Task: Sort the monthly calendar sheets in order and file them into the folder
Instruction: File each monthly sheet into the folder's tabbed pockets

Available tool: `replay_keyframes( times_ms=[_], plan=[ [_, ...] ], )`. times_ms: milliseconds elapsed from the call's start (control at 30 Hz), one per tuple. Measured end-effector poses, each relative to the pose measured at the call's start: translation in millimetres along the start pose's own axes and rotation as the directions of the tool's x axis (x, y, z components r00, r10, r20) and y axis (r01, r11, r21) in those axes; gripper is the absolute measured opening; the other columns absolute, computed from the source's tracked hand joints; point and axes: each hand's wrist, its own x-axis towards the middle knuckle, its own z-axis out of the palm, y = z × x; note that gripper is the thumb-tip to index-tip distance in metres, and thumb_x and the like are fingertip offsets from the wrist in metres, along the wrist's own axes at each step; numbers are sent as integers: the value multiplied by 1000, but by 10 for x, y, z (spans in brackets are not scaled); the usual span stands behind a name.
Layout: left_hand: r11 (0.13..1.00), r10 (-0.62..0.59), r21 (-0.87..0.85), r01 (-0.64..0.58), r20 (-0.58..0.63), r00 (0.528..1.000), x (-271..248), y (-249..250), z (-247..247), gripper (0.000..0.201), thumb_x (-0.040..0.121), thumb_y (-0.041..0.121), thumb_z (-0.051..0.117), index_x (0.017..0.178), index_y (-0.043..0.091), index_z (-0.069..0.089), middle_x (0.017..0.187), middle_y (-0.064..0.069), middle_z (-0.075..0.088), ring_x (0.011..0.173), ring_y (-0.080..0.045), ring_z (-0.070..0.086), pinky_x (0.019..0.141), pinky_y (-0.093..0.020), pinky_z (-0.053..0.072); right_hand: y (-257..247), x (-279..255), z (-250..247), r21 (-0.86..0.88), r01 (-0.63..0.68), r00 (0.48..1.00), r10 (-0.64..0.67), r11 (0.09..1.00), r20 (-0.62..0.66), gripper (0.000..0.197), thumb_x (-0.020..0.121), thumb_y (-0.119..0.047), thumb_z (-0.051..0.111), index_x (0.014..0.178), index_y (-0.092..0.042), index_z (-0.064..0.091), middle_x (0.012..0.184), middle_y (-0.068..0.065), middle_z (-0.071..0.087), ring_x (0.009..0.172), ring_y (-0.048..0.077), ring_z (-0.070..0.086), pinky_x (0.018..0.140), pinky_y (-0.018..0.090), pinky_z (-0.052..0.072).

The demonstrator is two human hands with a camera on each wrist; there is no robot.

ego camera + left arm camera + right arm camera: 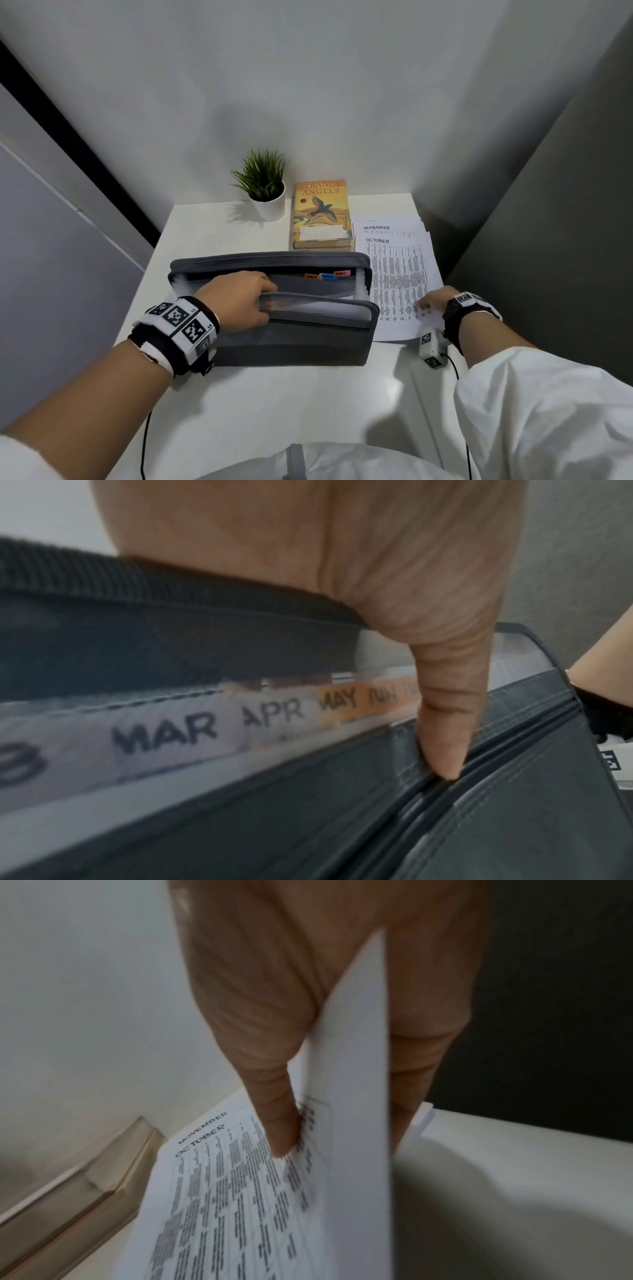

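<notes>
While the grey folder (291,339) stands open on the white table (274,404), the filing step is in hand: the left hand (239,298) reaches into its mouth, fingers (441,739) curled over the front dividers and pulling them forward, so a gap opens ahead of the OCT, NOV and DEC tabs (328,275). To the folder's right, the calendar sheets (397,274) lie in a loose stack on the table, OCTOBER on top and NOVEMBER peeking out above it. At their near corner the right hand (436,301) pinches the top sheet, thumb (274,1118) pressing on the print and the paper's edge curling up against the palm. Judging by this, October goes in next. That calls for lifting only one sheet, carrying it left over the folder, and sliding it down into the OCT pocket while the left hand holds the gap.
</notes>
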Motion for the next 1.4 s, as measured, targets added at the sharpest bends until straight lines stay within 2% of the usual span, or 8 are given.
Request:
replay_keyframes(
  times_ms=[133,267,500,667,833,1000,1133,1400],
  plan=[
    [999,-28,-23,28,6,1000,-61,2,9,24,76,44,64,94,29,60,96,11,63,90,-17,60,77,-35,51,-204,-174,-44,-291,68,991,-99,954,-91,36,94,-16,56,126,1,54,126,17,58,115,29,57,84,30,47],
    [998,-26,-56,27,20,999,-110,38,-9,21,77,46,66,89,30,58,85,11,62,81,-16,60,73,-33,51,-562,-336,-374,-268,187,942,-249,945,-224,25,89,-9,58,111,2,63,102,19,65,89,32,61,74,32,47],
    [993,-18,-116,23,51,999,-143,52,-29,28,76,45,69,93,24,63,94,6,66,85,-19,62,77,-37,53,-1304,-1251,-900,3,685,632,-592,729,-500,8,81,-13,67,86,-8,70,79,6,69,68,19,64,62,27,48],
    [988,-4,-154,10,38,999,-167,69,-46,27,73,48,70,84,25,60,85,5,63,77,-15,58,67,-32,50,-1574,-1914,-618,206,818,575,-762,537,-299,6,85,-21,71,88,-23,67,82,-5,74,68,3,69,53,13,51],
    [988,32,-149,-28,23,999,-210,86,-47,30,73,45,73,70,28,48,72,8,55,70,-15,54,54,-27,33,-1714,-2104,-280,-83,845,527,-849,528,-45,8,88,-26,67,83,-30,63,78,-10,71,64,2,66,52,11,50],
    [984,80,-165,-74,25,997,-235,93,-38,29,75,46,72,86,26,54,80,6,55,75,-18,55,62,-30,40,-1825,-2153,-135,-440,816,465,-877,374,117,26,88,-20,65,75,-41,57,72,-23,61,66,-2,59,54,9,37],
    [976,106,-197,-96,45,993,-286,-52,-47,45,79,56,66,115,31,55,107,8,58,97,-17,56,80,-31,45,-1887,-2186,-135,-632,721,499,-846,284,189,11,86,-15,61,87,-26,63,75,-5,62,74,18,60,58,24,38],
    [987,-149,-54,151,48,988,-426,-420,-5,78,71,80,52,129,28,52,132,3,56,121,-21,52,103,-35,40,-1982,-2355,-30,-724,664,508,-823,187,253,10,91,-12,54,88,-17,62,81,3,65,72,22,57,58,25,36]
  ],
)
